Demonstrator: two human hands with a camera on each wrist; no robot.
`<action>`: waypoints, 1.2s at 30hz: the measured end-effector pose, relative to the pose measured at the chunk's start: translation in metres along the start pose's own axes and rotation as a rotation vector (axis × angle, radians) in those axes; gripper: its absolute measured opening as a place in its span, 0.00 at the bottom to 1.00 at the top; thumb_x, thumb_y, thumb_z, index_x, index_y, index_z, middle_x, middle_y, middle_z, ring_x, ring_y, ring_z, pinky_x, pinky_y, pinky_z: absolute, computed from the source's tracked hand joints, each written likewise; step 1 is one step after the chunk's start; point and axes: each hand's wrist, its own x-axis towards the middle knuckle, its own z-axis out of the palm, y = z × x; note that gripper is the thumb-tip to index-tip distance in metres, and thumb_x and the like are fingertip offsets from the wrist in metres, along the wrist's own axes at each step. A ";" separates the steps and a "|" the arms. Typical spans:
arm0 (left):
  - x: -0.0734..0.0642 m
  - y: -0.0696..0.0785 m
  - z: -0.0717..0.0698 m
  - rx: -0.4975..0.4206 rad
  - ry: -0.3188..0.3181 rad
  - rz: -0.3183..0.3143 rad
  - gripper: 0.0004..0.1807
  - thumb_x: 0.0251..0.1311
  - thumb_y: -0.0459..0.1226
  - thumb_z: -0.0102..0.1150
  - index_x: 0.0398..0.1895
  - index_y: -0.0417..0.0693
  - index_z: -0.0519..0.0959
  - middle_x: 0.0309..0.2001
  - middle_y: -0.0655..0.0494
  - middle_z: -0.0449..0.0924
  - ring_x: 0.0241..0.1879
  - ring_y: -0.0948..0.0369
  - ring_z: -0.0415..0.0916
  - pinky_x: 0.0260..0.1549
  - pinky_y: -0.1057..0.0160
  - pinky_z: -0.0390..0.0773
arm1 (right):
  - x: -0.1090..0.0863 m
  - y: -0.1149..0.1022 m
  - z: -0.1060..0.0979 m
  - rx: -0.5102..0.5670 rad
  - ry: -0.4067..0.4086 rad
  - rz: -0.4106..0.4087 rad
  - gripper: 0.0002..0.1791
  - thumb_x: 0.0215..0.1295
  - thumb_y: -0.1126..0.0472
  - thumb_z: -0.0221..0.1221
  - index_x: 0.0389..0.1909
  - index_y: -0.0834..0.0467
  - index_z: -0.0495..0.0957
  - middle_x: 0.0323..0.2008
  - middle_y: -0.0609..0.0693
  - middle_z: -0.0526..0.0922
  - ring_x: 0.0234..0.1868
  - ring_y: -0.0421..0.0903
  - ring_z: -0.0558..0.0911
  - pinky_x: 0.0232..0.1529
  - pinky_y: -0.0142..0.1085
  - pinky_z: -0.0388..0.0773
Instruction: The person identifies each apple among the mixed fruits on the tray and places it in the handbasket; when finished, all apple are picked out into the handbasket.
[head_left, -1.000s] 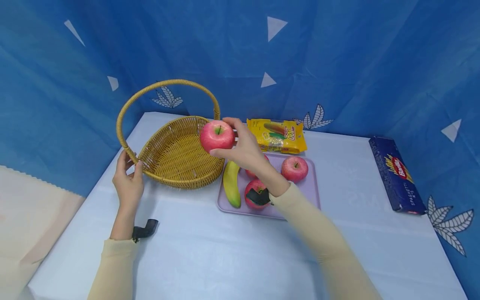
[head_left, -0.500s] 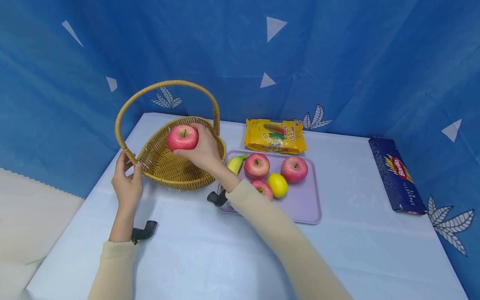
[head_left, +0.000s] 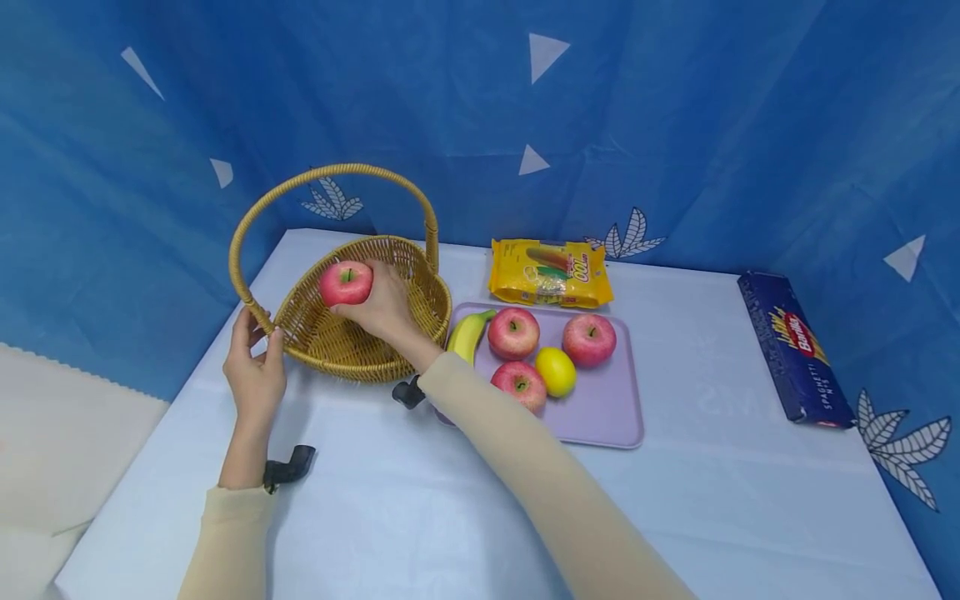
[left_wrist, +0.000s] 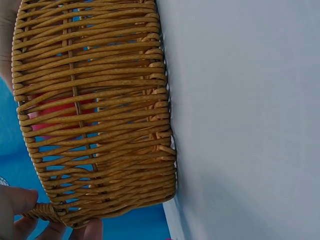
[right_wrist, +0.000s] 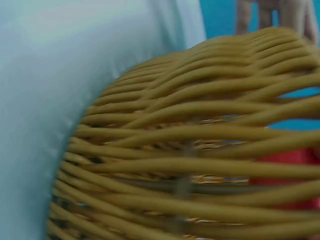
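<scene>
In the head view my right hand [head_left: 386, 304] grips a red apple [head_left: 347, 282] inside the wicker basket [head_left: 360, 367], toward its left half. Through the weave, the left wrist view shows red patches of the apple [left_wrist: 62, 112]. My left hand [head_left: 257, 362] pinches the base of the arched handle [head_left: 247, 292] at the basket's left rim; its fingertips also show beside the rim in the left wrist view. The basket wall [right_wrist: 190, 135] fills most of the right wrist view and hides my right hand there.
Right of the basket lies a lilac tray [head_left: 600, 417] with a banana [head_left: 468, 335], a lemon [head_left: 556, 372] and apples [head_left: 589, 339]. Behind it sits a yellow snack packet [head_left: 551, 273]. A blue spaghetti box [head_left: 795, 350] lies at the table's right side. A blue curtain hangs behind.
My right hand has carried the apple leftward from the basket's right rim and down into the basket. The tray's lemon has come into view. My left hand keeps its hold on the handle.
</scene>
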 end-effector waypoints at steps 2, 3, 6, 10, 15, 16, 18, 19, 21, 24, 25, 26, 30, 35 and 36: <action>0.000 0.000 0.000 0.000 0.002 0.008 0.26 0.72 0.37 0.50 0.72 0.54 0.64 0.63 0.48 0.74 0.61 0.52 0.73 0.47 0.74 0.76 | 0.003 0.004 0.005 -0.019 -0.002 0.000 0.46 0.48 0.49 0.75 0.67 0.56 0.65 0.59 0.49 0.74 0.59 0.46 0.73 0.55 0.37 0.76; 0.000 0.000 0.000 0.001 0.002 0.009 0.26 0.72 0.37 0.50 0.72 0.54 0.64 0.63 0.48 0.74 0.61 0.51 0.73 0.47 0.75 0.75 | 0.005 0.006 0.007 -0.035 -0.002 0.007 0.46 0.47 0.49 0.75 0.66 0.56 0.65 0.58 0.49 0.75 0.59 0.45 0.73 0.55 0.37 0.76; 0.000 0.001 0.000 0.003 0.001 0.007 0.26 0.72 0.37 0.50 0.72 0.54 0.64 0.63 0.47 0.74 0.61 0.51 0.73 0.46 0.78 0.74 | 0.009 0.010 0.013 -0.088 -0.007 0.013 0.45 0.46 0.46 0.76 0.65 0.54 0.67 0.57 0.47 0.77 0.59 0.45 0.73 0.55 0.36 0.75; 0.000 0.000 -0.001 0.000 0.002 0.010 0.26 0.72 0.37 0.50 0.72 0.54 0.64 0.63 0.47 0.74 0.61 0.51 0.73 0.44 0.83 0.71 | 0.012 0.012 0.018 -0.199 -0.016 0.008 0.45 0.43 0.42 0.76 0.63 0.50 0.70 0.54 0.43 0.79 0.55 0.42 0.72 0.52 0.33 0.73; 0.000 0.000 -0.001 -0.006 0.007 0.014 0.26 0.72 0.37 0.50 0.72 0.53 0.65 0.63 0.48 0.74 0.61 0.51 0.73 0.43 0.83 0.70 | 0.015 0.013 0.019 -0.309 -0.052 0.001 0.43 0.43 0.38 0.74 0.61 0.48 0.71 0.53 0.41 0.80 0.53 0.40 0.74 0.55 0.34 0.69; 0.000 -0.001 -0.001 -0.004 0.007 0.012 0.26 0.72 0.37 0.50 0.72 0.54 0.64 0.63 0.48 0.74 0.61 0.51 0.73 0.44 0.82 0.71 | 0.015 0.013 0.019 -0.317 -0.060 0.008 0.43 0.43 0.38 0.74 0.61 0.48 0.71 0.52 0.41 0.80 0.52 0.41 0.74 0.54 0.34 0.70; 0.000 -0.001 0.000 0.001 0.007 0.008 0.26 0.72 0.37 0.49 0.72 0.54 0.64 0.63 0.48 0.73 0.61 0.52 0.73 0.45 0.80 0.73 | 0.015 0.014 0.019 -0.326 -0.078 0.020 0.43 0.43 0.38 0.74 0.61 0.48 0.71 0.52 0.40 0.80 0.52 0.41 0.76 0.54 0.35 0.71; -0.001 -0.002 0.001 0.000 0.007 0.006 0.26 0.72 0.37 0.49 0.72 0.53 0.64 0.62 0.48 0.73 0.61 0.52 0.73 0.46 0.79 0.74 | 0.015 0.015 0.020 -0.327 -0.085 0.031 0.43 0.43 0.37 0.74 0.61 0.47 0.70 0.51 0.40 0.80 0.52 0.42 0.75 0.52 0.36 0.73; -0.001 -0.002 0.002 -0.003 0.008 0.006 0.25 0.72 0.37 0.49 0.72 0.53 0.64 0.62 0.47 0.73 0.61 0.52 0.73 0.46 0.79 0.74 | 0.014 0.016 0.020 -0.329 -0.094 0.047 0.42 0.43 0.37 0.74 0.60 0.46 0.70 0.49 0.40 0.80 0.51 0.43 0.75 0.47 0.36 0.74; -0.002 -0.002 0.002 -0.011 0.009 0.008 0.25 0.72 0.36 0.49 0.71 0.52 0.65 0.62 0.46 0.74 0.61 0.51 0.73 0.46 0.80 0.74 | 0.013 0.017 0.019 -0.351 -0.104 0.049 0.41 0.42 0.37 0.74 0.58 0.46 0.70 0.46 0.39 0.79 0.49 0.42 0.76 0.46 0.35 0.75; -0.002 -0.001 0.002 -0.012 0.010 0.010 0.25 0.72 0.36 0.49 0.71 0.51 0.65 0.62 0.46 0.74 0.61 0.51 0.73 0.46 0.80 0.74 | 0.012 0.018 0.019 -0.359 -0.105 0.047 0.41 0.42 0.37 0.74 0.57 0.46 0.70 0.46 0.39 0.79 0.48 0.42 0.77 0.45 0.35 0.75; -0.002 -0.001 0.002 -0.012 0.011 0.012 0.25 0.72 0.36 0.50 0.71 0.51 0.65 0.62 0.46 0.74 0.61 0.51 0.73 0.45 0.81 0.74 | 0.012 0.018 0.019 -0.367 -0.105 0.044 0.41 0.43 0.36 0.74 0.57 0.46 0.70 0.45 0.39 0.79 0.47 0.42 0.77 0.45 0.34 0.75; -0.001 -0.002 0.003 -0.005 0.016 0.024 0.25 0.72 0.36 0.50 0.71 0.51 0.65 0.62 0.46 0.74 0.61 0.51 0.74 0.45 0.81 0.73 | 0.012 0.018 0.019 -0.366 -0.111 0.039 0.41 0.45 0.36 0.72 0.59 0.47 0.70 0.46 0.40 0.79 0.45 0.41 0.78 0.44 0.34 0.75; -0.001 -0.002 0.003 -0.003 0.016 0.024 0.25 0.72 0.36 0.50 0.71 0.53 0.65 0.62 0.47 0.74 0.61 0.51 0.74 0.45 0.82 0.72 | 0.012 0.016 0.020 -0.337 -0.129 0.051 0.43 0.49 0.38 0.71 0.64 0.48 0.67 0.54 0.42 0.78 0.53 0.42 0.77 0.52 0.37 0.75; -0.001 -0.002 0.003 -0.002 0.017 0.024 0.25 0.72 0.36 0.50 0.71 0.53 0.65 0.62 0.47 0.74 0.61 0.51 0.74 0.45 0.82 0.72 | 0.012 0.016 0.021 -0.332 -0.133 0.051 0.43 0.50 0.39 0.71 0.65 0.49 0.66 0.55 0.42 0.77 0.54 0.42 0.77 0.54 0.38 0.74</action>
